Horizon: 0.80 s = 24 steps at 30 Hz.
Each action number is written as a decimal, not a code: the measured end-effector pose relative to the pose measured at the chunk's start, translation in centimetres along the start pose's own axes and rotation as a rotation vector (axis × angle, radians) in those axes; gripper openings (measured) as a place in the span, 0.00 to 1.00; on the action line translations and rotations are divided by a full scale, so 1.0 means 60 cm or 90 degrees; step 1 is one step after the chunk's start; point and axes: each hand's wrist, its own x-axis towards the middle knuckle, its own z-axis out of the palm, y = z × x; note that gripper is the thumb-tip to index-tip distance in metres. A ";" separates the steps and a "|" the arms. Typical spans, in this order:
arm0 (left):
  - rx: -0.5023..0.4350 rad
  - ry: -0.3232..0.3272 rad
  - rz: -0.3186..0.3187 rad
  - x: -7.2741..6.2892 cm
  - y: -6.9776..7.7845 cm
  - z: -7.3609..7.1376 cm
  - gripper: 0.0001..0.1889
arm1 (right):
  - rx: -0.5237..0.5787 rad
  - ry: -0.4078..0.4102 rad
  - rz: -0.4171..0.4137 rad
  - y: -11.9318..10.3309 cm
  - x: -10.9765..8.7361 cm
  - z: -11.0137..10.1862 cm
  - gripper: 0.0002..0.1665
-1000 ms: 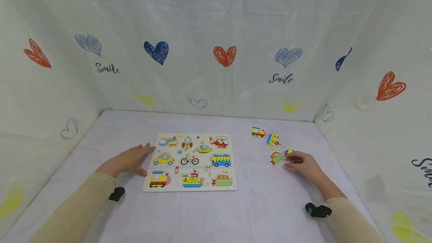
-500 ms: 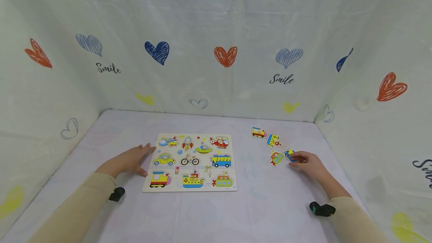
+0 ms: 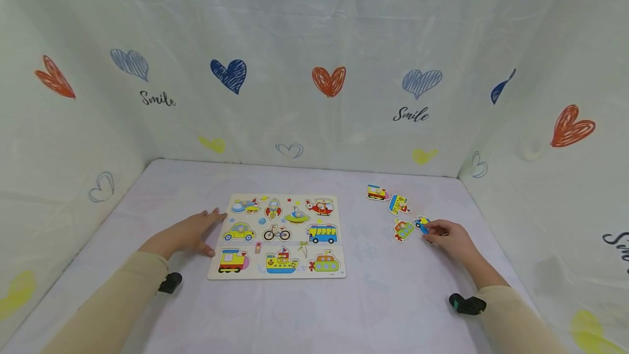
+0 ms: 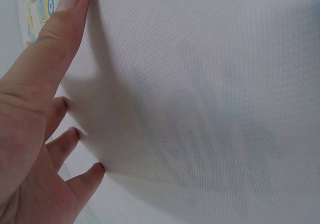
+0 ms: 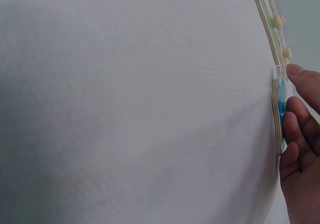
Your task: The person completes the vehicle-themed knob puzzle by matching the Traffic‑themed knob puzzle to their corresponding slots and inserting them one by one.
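Observation:
In the head view a wooden vehicle puzzle board (image 3: 300,249) lies left of the middle of the table. My left hand (image 3: 189,232) rests at its left edge, fingers spread and thumb touching near the lower corner. In the left wrist view the thumb (image 4: 50,46) reaches the board's edge. My right hand (image 3: 449,239) pinches a blue and yellow puzzle piece (image 3: 422,225), seemingly the bus, low at the table; the fingers hide part of it. In the right wrist view curled fingers (image 5: 295,126) meet this blue piece (image 5: 281,101). The green submarine piece (image 3: 403,230) lies just left of it.
Further back are a loose ship piece (image 3: 399,205) and a train piece (image 3: 377,193). Small knobs show on pieces (image 5: 278,22) in the right wrist view. A white curtain (image 3: 285,26) printed with hearts encloses the table (image 3: 304,316).
My right hand has shifted slightly to the right, uncovering more of the blue and yellow piece. My left hand and the board have stayed in place.

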 end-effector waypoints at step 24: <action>-0.010 -0.007 0.004 0.004 -0.001 0.002 0.54 | -0.038 0.002 0.033 -0.009 0.002 0.003 0.23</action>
